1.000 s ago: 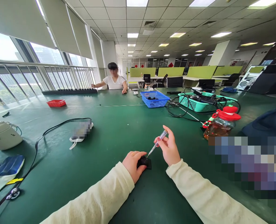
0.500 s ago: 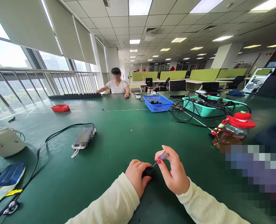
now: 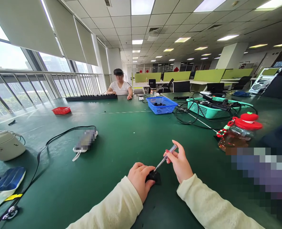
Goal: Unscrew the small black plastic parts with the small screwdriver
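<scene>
My left hand (image 3: 140, 178) rests on the green tabletop with its fingers closed on a small black part (image 3: 155, 177), pressing it to the surface. Most of that part's left side is hidden under the fingers. A slim screwdriver (image 3: 165, 159) with a clear, purplish handle slants down to the left, its tip at the top of the black part. Thumb and fingers of my right hand (image 3: 181, 164) pinch the handle, one fingertip at its upper end. Whether the tip sits in a screw is too small to tell.
A phone-like device (image 3: 85, 140) on a black strap lies to the left, past a cream pot (image 3: 5, 144). Farther off stand a red tray (image 3: 61, 110), a blue basket (image 3: 162, 109) and a green basket (image 3: 200, 111) with cables. A red-lidded bottle (image 3: 238, 136) is at right; a person (image 3: 119, 86) sits opposite.
My right hand has shifted its fingers on the screwdriver, baring more of the handle, which leans farther right. Across the table, the person's long black strip has slid right. My left hand stays put.
</scene>
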Demonstrator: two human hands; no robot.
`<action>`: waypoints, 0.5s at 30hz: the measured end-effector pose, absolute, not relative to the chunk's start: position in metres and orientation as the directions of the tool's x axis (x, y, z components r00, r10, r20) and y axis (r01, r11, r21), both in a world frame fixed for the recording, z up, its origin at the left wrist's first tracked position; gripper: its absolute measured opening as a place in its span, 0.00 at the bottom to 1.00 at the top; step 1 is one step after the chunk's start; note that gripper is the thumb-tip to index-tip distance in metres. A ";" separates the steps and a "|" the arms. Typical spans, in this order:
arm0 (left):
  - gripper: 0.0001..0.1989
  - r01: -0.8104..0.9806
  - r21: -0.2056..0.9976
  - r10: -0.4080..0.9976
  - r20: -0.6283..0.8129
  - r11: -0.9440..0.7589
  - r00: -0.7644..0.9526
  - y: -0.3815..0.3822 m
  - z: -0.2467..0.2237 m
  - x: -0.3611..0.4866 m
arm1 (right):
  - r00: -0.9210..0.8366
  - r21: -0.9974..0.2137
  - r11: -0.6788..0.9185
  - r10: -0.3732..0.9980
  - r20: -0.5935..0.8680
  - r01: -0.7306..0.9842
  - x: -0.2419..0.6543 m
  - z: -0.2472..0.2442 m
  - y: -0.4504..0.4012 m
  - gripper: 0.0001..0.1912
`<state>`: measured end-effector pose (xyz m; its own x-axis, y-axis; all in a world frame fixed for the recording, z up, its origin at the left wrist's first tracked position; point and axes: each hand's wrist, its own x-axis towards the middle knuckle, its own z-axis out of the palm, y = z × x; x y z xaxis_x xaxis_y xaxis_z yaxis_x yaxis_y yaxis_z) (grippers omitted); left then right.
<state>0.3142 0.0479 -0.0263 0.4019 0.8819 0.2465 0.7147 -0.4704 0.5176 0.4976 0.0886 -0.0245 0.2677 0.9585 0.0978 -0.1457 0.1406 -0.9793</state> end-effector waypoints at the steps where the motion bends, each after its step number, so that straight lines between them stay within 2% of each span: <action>1: 0.22 0.717 0.516 0.883 0.243 -0.468 0.401 0.048 -0.026 0.314 | 0.272 -0.979 0.164 0.954 0.127 -0.117 0.497 -0.023 0.087 0.40; 6: 0.22 0.726 0.509 0.886 0.251 -0.463 0.390 0.046 -0.024 0.313 | 0.244 -0.911 0.373 0.880 0.407 0.177 0.491 -0.009 0.069 0.32; 10: 0.22 0.734 0.499 0.887 0.276 -0.461 0.369 0.047 -0.026 0.312 | 0.048 -0.653 0.658 0.690 0.722 0.373 0.486 -0.002 0.054 0.24; 12: 0.22 0.736 0.491 0.884 0.286 -0.467 0.370 0.047 -0.027 0.313 | -0.064 -0.532 0.750 0.600 0.798 0.393 0.485 -0.001 0.049 0.22; 15: 0.21 0.736 0.484 0.881 0.291 -0.473 0.374 0.048 -0.028 0.313 | -0.101 -0.490 0.781 0.565 0.819 0.387 0.485 -0.001 0.048 0.22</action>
<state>0.3127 0.0481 -0.0283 0.3742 0.8805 0.2910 0.7365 -0.4729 0.4837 0.4854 0.0480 -0.0012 -0.1012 0.5645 0.8192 0.3874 0.7808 -0.4902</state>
